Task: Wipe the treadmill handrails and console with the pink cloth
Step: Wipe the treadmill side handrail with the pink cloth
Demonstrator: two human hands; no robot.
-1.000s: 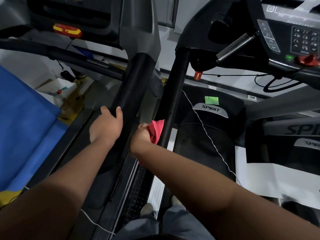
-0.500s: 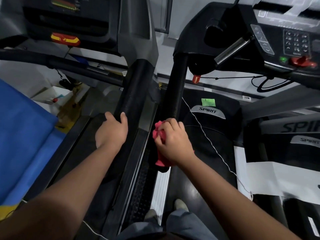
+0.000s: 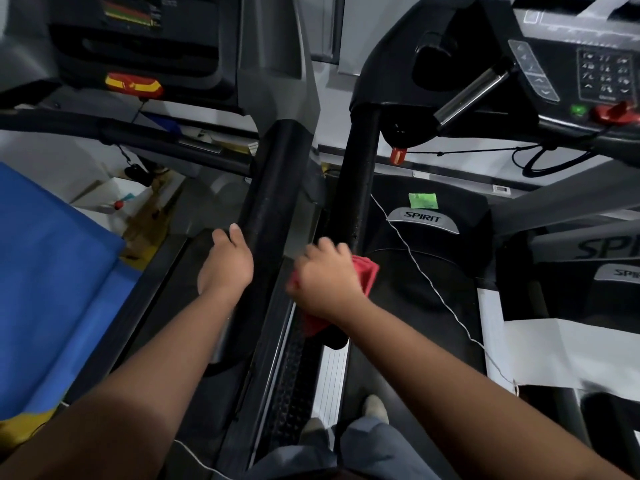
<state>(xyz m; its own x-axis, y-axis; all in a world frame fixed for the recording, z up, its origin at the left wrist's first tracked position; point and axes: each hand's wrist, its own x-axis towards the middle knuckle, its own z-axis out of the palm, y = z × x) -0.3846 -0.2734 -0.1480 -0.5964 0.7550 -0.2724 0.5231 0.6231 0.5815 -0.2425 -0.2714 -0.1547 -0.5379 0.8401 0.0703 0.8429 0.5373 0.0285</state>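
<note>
Head view, right hand (image 3: 325, 278) gripping pink cloth (image 3: 365, 271)

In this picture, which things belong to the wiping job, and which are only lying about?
For the job:
- pink cloth, gripped by the right hand
- black handrail under the cloth
- console with keypad
- left hand, resting on the neighbouring handrail

Only lying about:
- blue sheet
- green sticker
- white cord
- red safety clip
</note>
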